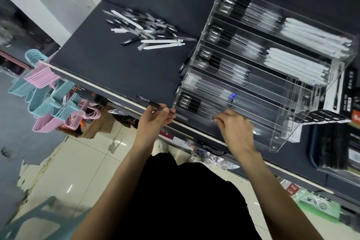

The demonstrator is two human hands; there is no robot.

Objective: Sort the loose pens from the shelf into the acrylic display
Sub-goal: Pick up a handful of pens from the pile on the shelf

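- The left hand [153, 121] was at the shelf's front edge [109, 88], pinching a few dark pens [153, 105] between thumb and fingers; the pens lay along the edge, their tips pointing toward the display.
- The right hand [234, 128] was at the lowest front tier of the acrylic display [292, 122], fingers curled. Whether it pinched a pen or only steadied the clear wall could not be told; motion blur hid the fingertips.
- That front tier already held black-capped pens [190, 102], with a blue-tipped one [232, 96] further along.
- Higher tiers behind carried more black-capped clear pens, and the two rearmost also held white pens [303, 64] on their right side.
- Farthest back on the dark shelf lay the loose pile [148, 25], clear, black and white pens crossed over one another, so much of the sorting looked undone.
- Risks, as a judgement: the held bundle sat right over the shelf lip, so a slack pinch could drop a pen to the floor.
- Pushing several pens in at once could jam them askew against those already in the tier, or nudge the light acrylic stand.
- Mixing types was likely too, since clear pens looked alike at a glance.
- Hangers [44, 87] hung below left.
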